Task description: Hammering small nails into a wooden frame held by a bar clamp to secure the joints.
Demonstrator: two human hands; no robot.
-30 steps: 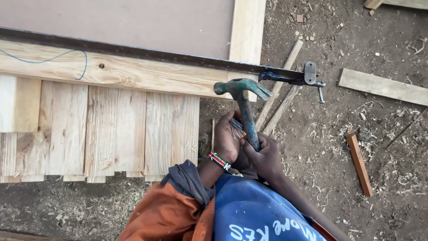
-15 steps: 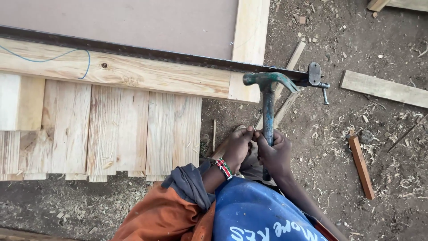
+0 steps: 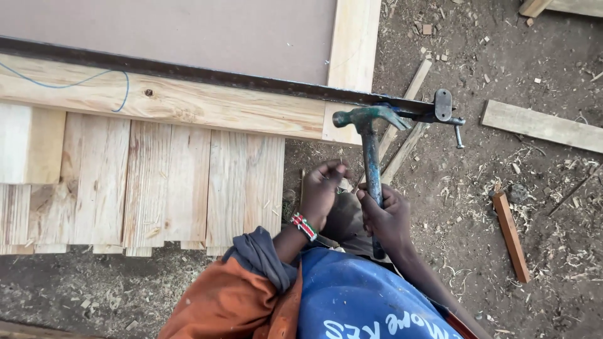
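While the right hand [image 3: 387,220] is wrapped tight around the lower shaft of a claw hammer [image 3: 367,160], the hammer stands nearly upright above it, its green-stained head level with the end of the long steel clamp bar [image 3: 207,74] and just short of the clamp's screw [image 3: 447,116]. Beside it, to the left and not touching the hammer, the left hand [image 3: 322,191] is loosely curled, fingertips drawn together toward the thumb; whether they pinch anything I cannot tell. A beaded band [image 3: 304,226] circles that wrist above a grey and orange sleeve [image 3: 242,289].

Half a second ago the two hands were pressed together at the hammer shaft; now the left one has come away and risen a little, and the hammer head has swung slightly left, leaning over the corner of the wooden frame. A second ago the left palm held a small bunch of nails against the handle; none can be made out now.

Up and to the left of the hands lies the wooden frame [image 3: 188,103], a pale rail crossing a row of short planks [image 3: 151,188], with a brown board [image 3: 188,28] beyond the clamp bar and a blue line [image 3: 94,78] drawn on the rail. Right of the hands the ground is bare dirt [image 3: 534,238] scattered with shavings, loose slats [image 3: 402,119], a pale plank [image 3: 540,124] and a reddish stick [image 3: 510,235].
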